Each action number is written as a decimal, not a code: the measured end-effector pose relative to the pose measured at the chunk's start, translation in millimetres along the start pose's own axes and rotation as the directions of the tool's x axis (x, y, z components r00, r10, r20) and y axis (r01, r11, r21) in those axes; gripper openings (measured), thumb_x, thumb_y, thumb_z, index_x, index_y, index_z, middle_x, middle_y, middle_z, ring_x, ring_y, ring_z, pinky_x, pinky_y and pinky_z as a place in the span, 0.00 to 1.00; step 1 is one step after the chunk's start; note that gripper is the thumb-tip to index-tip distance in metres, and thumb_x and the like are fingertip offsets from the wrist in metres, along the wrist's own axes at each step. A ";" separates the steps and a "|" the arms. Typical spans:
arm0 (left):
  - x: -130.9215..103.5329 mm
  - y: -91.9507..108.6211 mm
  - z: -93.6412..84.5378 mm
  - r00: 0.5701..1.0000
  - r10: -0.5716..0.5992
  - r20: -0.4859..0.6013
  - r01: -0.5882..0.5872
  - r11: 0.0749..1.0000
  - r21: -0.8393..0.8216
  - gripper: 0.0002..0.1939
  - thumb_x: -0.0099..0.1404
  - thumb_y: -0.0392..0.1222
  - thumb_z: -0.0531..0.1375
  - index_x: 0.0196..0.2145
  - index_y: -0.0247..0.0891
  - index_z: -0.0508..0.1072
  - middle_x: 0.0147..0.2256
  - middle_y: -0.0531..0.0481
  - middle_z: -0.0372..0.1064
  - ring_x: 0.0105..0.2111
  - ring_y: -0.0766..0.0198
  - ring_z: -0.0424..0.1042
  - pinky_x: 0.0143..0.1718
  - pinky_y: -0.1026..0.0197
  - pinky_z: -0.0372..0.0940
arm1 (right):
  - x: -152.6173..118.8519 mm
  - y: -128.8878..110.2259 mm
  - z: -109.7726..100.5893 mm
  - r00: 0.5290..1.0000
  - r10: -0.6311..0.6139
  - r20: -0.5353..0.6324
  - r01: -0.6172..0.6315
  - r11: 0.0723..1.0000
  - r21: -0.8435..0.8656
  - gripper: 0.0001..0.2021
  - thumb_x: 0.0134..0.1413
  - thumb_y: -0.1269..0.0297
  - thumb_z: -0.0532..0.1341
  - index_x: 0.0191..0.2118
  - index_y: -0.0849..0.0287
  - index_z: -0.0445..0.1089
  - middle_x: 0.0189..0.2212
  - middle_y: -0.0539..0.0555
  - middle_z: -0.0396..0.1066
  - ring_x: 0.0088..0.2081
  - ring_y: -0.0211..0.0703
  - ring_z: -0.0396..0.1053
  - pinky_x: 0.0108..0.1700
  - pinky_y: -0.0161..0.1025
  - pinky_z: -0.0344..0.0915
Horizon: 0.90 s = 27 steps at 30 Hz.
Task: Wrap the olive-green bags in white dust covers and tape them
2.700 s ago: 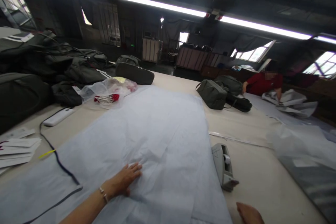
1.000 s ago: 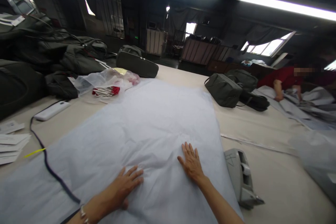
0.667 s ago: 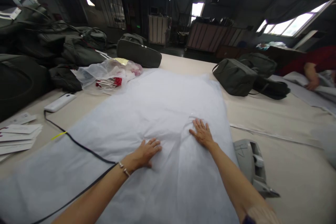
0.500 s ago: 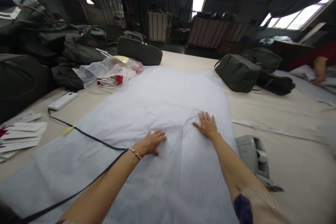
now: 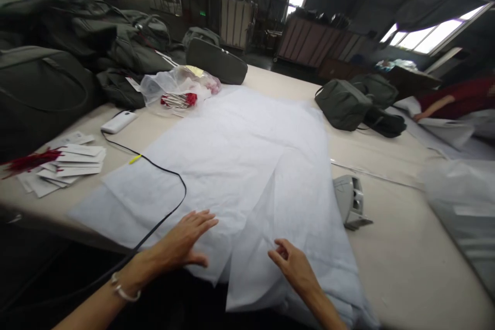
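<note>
A large translucent white sheet lies over the table, creased down its middle and hanging past the near edge. My left hand, with a bracelet at the wrist, hovers by the sheet's near left part, thumb and fingers apart. Close to the right-hand fold, my right hand has its fingers curled with thumb and forefinger near each other; whether they pinch the sheet is unclear. A black cord crosses the sheet's left side to a white power bank-like device.
Dark green bags are piled at left, with more bags at right. White tags with red strings lie left, near a plastic bag of tags. A grey tape dispenser-like device stands right. A co-worker's arm shows far right.
Both hands have drawn back from the middle of the sheet toward its near edge. My right fingers have curled from lying spread. The view has shifted, showing the table's near edge.
</note>
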<state>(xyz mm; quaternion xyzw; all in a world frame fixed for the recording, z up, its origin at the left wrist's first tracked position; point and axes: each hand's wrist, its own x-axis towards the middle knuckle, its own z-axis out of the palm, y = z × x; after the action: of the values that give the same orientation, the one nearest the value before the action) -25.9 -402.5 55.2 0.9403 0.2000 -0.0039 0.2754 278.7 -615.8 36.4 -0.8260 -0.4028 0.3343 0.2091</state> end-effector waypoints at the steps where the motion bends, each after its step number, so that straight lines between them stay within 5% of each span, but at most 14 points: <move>1: -18.7 0.4 10.2 1.000 -0.009 0.023 0.009 1.000 0.014 0.51 0.49 0.57 0.72 0.65 0.50 0.53 0.65 0.41 0.55 0.65 0.44 0.51 0.65 0.37 0.46 | -4.7 -0.2 4.2 0.998 0.049 -0.028 -0.050 0.998 -0.030 0.19 0.51 0.51 0.62 0.44 0.58 0.71 0.32 0.53 0.75 0.35 0.46 0.73 0.41 0.40 0.66; 5: -56.9 6.7 55.0 0.997 0.031 0.065 -0.041 0.987 0.155 0.57 0.44 0.40 0.75 0.66 0.50 0.50 0.68 0.41 0.47 0.67 0.42 0.44 0.65 0.30 0.37 | -9.7 -6.2 21.3 0.963 0.269 -0.018 -0.266 0.958 0.107 0.17 0.40 0.51 0.66 0.33 0.57 0.67 0.21 0.48 0.68 0.26 0.44 0.69 0.28 0.37 0.62; 11: -40.9 13.1 84.2 0.967 0.196 -0.161 -0.165 0.969 0.183 0.22 0.62 0.26 0.54 0.53 0.41 0.67 0.61 0.41 0.62 0.63 0.50 0.56 0.65 0.37 0.48 | -29.3 -32.6 54.8 0.959 0.282 0.003 -0.273 0.924 0.267 0.13 0.35 0.54 0.62 0.27 0.55 0.63 0.18 0.45 0.64 0.20 0.38 0.63 0.20 0.33 0.54; 17: -27.2 19.8 77.2 0.937 0.179 -0.300 -0.209 0.975 -0.071 0.12 0.61 0.26 0.56 0.36 0.41 0.72 0.49 0.46 0.72 0.56 0.55 0.66 0.64 0.45 0.52 | -49.7 -53.5 62.8 0.964 0.187 -0.190 -0.132 0.954 0.270 0.11 0.37 0.52 0.60 0.23 0.53 0.60 0.18 0.46 0.63 0.23 0.42 0.67 0.26 0.38 0.63; 21: -31.1 19.9 57.4 0.924 0.027 -0.381 -0.099 0.980 -0.172 0.07 0.60 0.31 0.58 0.35 0.41 0.70 0.38 0.48 0.74 0.43 0.56 0.72 0.53 0.50 0.62 | -58.6 -72.5 77.0 0.950 0.002 -0.311 0.062 0.979 0.193 0.08 0.39 0.57 0.62 0.25 0.54 0.65 0.38 0.55 0.74 0.47 0.53 0.70 0.50 0.45 0.66; 24: -30.2 18.3 36.6 0.902 -0.080 -0.424 -0.043 0.961 -0.273 0.04 0.65 0.37 0.54 0.35 0.41 0.68 0.36 0.49 0.73 0.38 0.59 0.73 0.43 0.57 0.65 | -60.4 -89.8 99.4 0.929 -0.223 -0.295 0.245 0.968 0.043 0.03 0.44 0.64 0.61 0.27 0.54 0.67 0.53 0.57 0.69 0.58 0.52 0.63 0.62 0.47 0.56; 27: -26.1 18.6 19.6 0.894 -0.119 -0.431 -0.041 0.938 -0.344 0.07 0.68 0.42 0.50 0.35 0.42 0.66 0.32 0.52 0.72 0.33 0.62 0.72 0.36 0.61 0.65 | -58.6 -105.3 119.3 0.924 -0.333 -0.191 0.326 0.943 -0.068 0.02 0.46 0.68 0.61 0.30 0.55 0.69 0.56 0.58 0.67 0.60 0.52 0.62 0.62 0.48 0.57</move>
<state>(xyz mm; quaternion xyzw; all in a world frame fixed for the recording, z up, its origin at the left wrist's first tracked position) -40.9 -436.7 51.2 0.8488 0.2744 0.2411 0.3822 110.8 -592.1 41.4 -0.7795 -0.5185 0.2028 0.2869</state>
